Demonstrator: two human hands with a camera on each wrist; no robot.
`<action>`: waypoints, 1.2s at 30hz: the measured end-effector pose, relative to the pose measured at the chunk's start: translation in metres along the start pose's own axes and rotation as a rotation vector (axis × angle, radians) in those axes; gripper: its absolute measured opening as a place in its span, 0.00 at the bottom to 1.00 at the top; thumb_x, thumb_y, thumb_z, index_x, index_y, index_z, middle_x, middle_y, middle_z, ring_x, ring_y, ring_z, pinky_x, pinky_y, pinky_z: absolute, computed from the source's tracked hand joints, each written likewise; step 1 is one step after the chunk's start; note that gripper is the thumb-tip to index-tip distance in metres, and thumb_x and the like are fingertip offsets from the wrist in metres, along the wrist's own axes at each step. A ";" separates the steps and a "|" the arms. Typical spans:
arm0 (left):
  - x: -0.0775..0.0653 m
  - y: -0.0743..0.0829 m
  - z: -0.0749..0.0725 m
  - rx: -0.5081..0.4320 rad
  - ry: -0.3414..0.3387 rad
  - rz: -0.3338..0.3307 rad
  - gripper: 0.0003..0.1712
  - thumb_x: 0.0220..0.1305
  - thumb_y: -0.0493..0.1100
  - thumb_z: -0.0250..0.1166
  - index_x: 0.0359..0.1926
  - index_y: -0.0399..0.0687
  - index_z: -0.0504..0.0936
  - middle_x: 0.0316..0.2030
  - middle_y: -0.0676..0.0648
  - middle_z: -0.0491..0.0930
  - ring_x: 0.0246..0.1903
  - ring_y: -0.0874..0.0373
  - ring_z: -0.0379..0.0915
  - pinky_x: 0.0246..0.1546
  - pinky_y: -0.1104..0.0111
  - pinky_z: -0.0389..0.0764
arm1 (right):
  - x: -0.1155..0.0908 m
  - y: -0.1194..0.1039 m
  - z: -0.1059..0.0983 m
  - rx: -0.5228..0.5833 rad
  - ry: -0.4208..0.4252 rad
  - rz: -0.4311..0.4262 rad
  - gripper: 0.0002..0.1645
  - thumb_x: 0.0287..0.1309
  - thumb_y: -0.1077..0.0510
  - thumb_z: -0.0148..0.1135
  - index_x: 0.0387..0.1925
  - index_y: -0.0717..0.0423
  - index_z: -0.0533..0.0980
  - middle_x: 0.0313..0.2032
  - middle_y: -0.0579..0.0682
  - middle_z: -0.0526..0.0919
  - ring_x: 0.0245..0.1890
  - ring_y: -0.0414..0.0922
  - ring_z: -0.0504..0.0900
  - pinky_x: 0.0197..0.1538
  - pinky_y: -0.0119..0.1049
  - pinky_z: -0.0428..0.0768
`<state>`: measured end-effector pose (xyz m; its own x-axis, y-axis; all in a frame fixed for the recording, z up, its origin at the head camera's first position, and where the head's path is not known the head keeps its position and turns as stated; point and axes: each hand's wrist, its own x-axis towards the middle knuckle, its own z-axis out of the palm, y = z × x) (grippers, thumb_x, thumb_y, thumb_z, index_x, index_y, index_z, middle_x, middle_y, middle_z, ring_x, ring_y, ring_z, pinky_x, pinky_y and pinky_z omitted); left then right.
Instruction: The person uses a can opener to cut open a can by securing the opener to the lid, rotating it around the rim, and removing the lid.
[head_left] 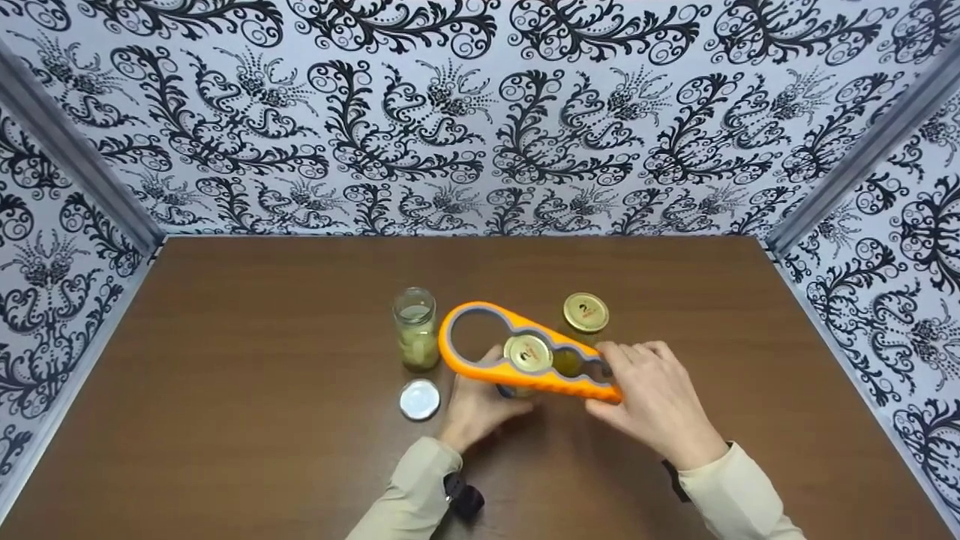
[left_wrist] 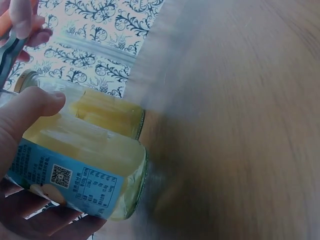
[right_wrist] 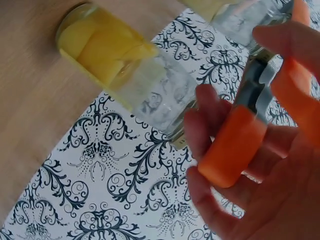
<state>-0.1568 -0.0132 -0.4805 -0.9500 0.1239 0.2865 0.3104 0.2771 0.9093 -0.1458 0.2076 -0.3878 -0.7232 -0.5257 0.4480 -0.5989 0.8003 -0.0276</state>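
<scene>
My left hand grips a glass jar of pale yellow contents with a blue label, its fingers wrapped round the side. In the head view its gold lid shows through the second-largest opening of an orange jar opener with grey inner edges. The right hand holds the narrow end of that opener, thumb on the near side and fingers on the far side. Just beyond the opener stands another jar with yellow pieces, its gold lid on.
An uncovered glass jar with pale green pieces stands left of the opener. A loose lid lies in front of it, silvery side up. The brown table runs back to patterned wall panels, which also rise at both sides.
</scene>
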 end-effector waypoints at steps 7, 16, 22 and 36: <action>-0.001 -0.003 -0.002 -0.023 -0.053 0.022 0.31 0.37 0.36 0.79 0.46 0.39 0.78 0.41 0.47 0.83 0.43 0.56 0.77 0.49 0.66 0.74 | 0.001 0.008 0.003 -0.035 0.051 -0.094 0.29 0.27 0.52 0.77 0.35 0.58 0.74 0.22 0.47 0.78 0.22 0.46 0.77 0.37 0.42 0.74; -0.002 0.000 -0.008 0.196 -0.094 0.039 0.35 0.38 0.48 0.80 0.49 0.40 0.78 0.41 0.46 0.82 0.43 0.48 0.75 0.49 0.54 0.72 | 0.001 0.015 0.002 0.015 0.084 -0.133 0.35 0.21 0.50 0.85 0.35 0.56 0.75 0.22 0.45 0.78 0.23 0.44 0.76 0.37 0.41 0.75; 0.000 0.000 -0.010 0.146 -0.120 0.106 0.31 0.40 0.45 0.78 0.48 0.41 0.80 0.40 0.49 0.83 0.41 0.56 0.78 0.47 0.62 0.75 | 0.002 0.016 0.004 0.031 0.098 -0.170 0.34 0.22 0.51 0.84 0.34 0.56 0.75 0.21 0.44 0.78 0.22 0.43 0.76 0.36 0.41 0.75; 0.001 0.000 -0.024 0.224 -0.312 0.137 0.36 0.42 0.51 0.77 0.52 0.41 0.77 0.43 0.48 0.81 0.43 0.55 0.75 0.48 0.61 0.73 | 0.008 0.024 0.008 0.097 0.229 -0.300 0.29 0.25 0.53 0.79 0.36 0.57 0.79 0.24 0.47 0.79 0.24 0.45 0.76 0.36 0.42 0.75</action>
<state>-0.1589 -0.0360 -0.4725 -0.8545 0.4475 0.2637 0.4654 0.4343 0.7712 -0.1691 0.2205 -0.3922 -0.4221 -0.6458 0.6362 -0.8098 0.5841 0.0557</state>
